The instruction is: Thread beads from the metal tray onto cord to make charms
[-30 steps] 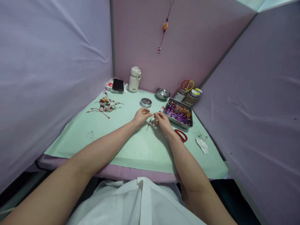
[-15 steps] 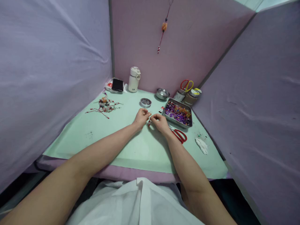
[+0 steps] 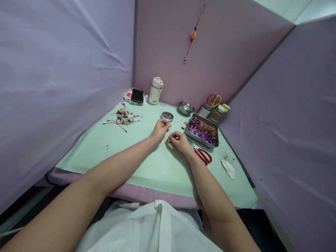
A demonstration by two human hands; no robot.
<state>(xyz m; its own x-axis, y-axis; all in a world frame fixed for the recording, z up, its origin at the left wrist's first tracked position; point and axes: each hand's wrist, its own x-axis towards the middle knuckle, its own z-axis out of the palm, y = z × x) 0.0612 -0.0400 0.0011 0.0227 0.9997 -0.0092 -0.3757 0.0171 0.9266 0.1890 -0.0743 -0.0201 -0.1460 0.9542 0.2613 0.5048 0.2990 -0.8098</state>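
Note:
My left hand (image 3: 161, 130) pinches the upper end of a thin beaded cord (image 3: 169, 131) over the middle of the table. Lower and to the right, my right hand (image 3: 178, 140) is closed on the same cord, where small red beads show by the fingertips. The cord runs short and nearly upright between the two hands; most of its beads are covered by my fingers. A round dish of small dark pieces (image 3: 167, 116) stands just beyond my left hand. Red-handled scissors (image 3: 202, 155) lie beside my right wrist.
A metal tray of purple and orange beads (image 3: 215, 144) stands right, with two jars (image 3: 219, 113) and a metal bowl (image 3: 186, 108) behind. Finished-looking beaded strings (image 3: 124, 117) lie left, near a phone (image 3: 137, 95) and white bottle (image 3: 155, 91). Crumpled white tissue (image 3: 228, 169) lies right.
My hands have moved apart: the left is now higher than the right, and a stretch of cord shows between them. The whole view has shifted slightly.

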